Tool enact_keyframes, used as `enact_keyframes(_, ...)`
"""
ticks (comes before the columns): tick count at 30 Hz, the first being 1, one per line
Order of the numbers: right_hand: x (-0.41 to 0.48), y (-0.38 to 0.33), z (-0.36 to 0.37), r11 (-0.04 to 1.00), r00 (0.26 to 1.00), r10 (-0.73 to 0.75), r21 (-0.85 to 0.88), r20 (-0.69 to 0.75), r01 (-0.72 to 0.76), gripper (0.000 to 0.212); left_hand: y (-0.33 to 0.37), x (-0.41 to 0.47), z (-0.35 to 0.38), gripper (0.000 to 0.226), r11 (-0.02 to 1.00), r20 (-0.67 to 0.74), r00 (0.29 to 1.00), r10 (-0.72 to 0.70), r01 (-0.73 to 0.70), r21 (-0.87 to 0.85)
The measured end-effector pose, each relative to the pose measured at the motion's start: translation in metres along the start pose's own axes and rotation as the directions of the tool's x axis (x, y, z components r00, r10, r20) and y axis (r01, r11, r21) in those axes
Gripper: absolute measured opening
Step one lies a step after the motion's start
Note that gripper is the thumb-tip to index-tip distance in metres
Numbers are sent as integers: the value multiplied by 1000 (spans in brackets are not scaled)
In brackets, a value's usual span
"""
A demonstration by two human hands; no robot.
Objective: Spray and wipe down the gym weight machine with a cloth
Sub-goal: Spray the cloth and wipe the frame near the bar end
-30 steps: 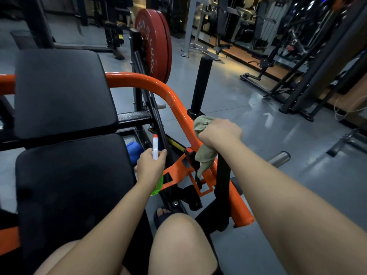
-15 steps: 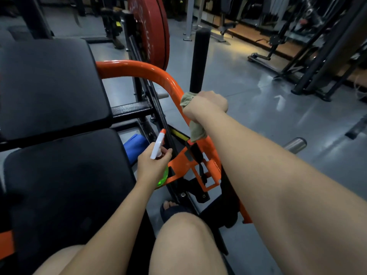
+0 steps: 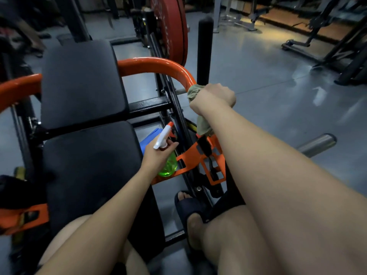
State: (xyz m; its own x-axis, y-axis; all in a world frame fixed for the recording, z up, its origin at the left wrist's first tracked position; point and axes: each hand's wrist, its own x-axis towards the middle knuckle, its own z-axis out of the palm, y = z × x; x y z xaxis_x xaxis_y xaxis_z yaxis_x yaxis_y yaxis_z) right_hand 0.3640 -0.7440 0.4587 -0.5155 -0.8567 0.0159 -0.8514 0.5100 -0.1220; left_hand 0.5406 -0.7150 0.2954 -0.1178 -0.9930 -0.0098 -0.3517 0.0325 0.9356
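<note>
The weight machine has a curved orange bar (image 3: 158, 66), two black pads (image 3: 83, 84) and a red weight plate (image 3: 174, 26). My right hand (image 3: 213, 98) grips an olive-green cloth (image 3: 202, 124) wrapped round the orange bar just below its bend; the cloth's tail hangs down under my wrist. My left hand (image 3: 156, 155) holds a green spray bottle (image 3: 168, 165) with a white and orange spray head, low beside the lower pad, nozzle tilted up toward the frame.
A black upright post (image 3: 204, 48) rises just behind my right hand. A chrome peg (image 3: 317, 143) sticks out to the right. A blue object (image 3: 150, 139) lies under the frame. My sandalled foot (image 3: 188, 205) rests by the base. Other gym machines (image 3: 337, 40) stand across the grey floor.
My right hand has slid the cloth up the orange bar toward its bend. The spray bottle in my left hand has tilted, its nozzle now leaning right.
</note>
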Motion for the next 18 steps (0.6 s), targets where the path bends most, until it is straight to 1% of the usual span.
enact_keyframes(2,-4,4,-3,1000,1000,-30,-3,6,30,13,4,-1,0,27,999,23,1000,-2,1,47)
enact_keyframes(4,-13,7,-9,998,998,-63,-17,25,63,11,7,-9,1,21,998,30,999,16,-18,64)
enact_keyframes(7,-26,14,-15,997,995,-72,-31,64,74,9,6,-14,-2,21,999,24,999,30,-30,13)
enact_keyframes(10,-44,25,-20,999,997,-12,-36,81,14,16,8,-11,-11,31,1000,56,998,23,-24,13)
enact_keyframes(12,-57,31,-18,999,997,3,-36,71,-1,22,3,-14,-13,29,1000,90,996,10,-11,14)
enact_keyframes(15,-69,41,-15,996,1000,15,-83,24,-13,25,-2,-20,-12,25,1000,86,996,22,-23,13)
enact_keyframes(18,-75,41,-15,994,998,60,-92,15,-59,39,-4,-23,-15,28,994,117,991,69,-78,76)
